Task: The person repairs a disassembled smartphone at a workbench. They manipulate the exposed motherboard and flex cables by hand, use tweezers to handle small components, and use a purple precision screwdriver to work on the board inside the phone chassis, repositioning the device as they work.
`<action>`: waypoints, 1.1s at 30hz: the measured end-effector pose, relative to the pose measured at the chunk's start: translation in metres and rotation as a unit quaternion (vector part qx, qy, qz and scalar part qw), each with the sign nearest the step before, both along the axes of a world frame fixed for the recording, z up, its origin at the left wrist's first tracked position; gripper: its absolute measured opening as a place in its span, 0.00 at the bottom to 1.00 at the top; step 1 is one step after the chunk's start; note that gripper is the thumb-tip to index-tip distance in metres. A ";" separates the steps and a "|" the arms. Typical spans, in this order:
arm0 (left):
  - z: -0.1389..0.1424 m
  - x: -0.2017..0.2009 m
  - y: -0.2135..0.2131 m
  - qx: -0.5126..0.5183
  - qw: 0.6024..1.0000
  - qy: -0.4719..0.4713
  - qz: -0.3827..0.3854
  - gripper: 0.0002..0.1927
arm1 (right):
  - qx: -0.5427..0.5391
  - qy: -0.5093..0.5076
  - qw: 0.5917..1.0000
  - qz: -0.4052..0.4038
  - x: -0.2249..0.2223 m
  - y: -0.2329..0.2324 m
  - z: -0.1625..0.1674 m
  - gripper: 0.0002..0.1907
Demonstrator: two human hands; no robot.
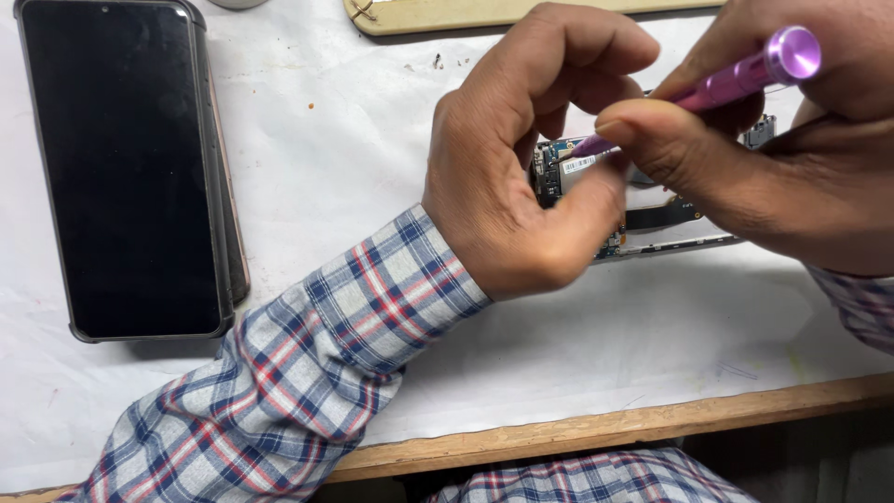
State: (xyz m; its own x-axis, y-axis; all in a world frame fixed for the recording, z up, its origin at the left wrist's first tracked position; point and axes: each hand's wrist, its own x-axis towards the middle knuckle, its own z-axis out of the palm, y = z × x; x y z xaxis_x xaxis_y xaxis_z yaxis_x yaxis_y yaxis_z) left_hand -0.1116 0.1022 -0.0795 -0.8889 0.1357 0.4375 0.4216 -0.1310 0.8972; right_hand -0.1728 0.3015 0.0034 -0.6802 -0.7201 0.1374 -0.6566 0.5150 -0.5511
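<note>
At right of frame, the right hand (792,177) grips a purple screwdriver (736,82), tip on the opened phone (652,219). The left hand (521,177) curls closed, steadying that phone. Judged mid screw-work; the tip needs to stay seated squarely.

Glossy purple metal screwdriver (745,74), matt paper sheet (354,140)

A dark-screened smartphone (130,168) in a grey case is laid face up at left on the white paper sheet (354,130). A cream plastic tool (484,13) is seen along the top edge. A wooden table edge (652,424) is shown below.
</note>
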 end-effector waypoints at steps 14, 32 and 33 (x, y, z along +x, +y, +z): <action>-0.012 -0.006 0.004 -0.061 0.996 0.033 0.049 0.28 | 0.113 0.009 0.990 0.080 -0.015 -0.001 0.014 0.13; -0.015 -0.011 0.001 -0.033 0.993 0.051 0.103 0.30 | 0.245 0.013 0.962 0.121 -0.023 -0.015 0.002 0.09; -0.015 -0.012 0.000 -0.028 0.993 0.025 0.112 0.29 | 0.235 -0.011 0.967 0.101 -0.024 -0.014 -0.005 0.08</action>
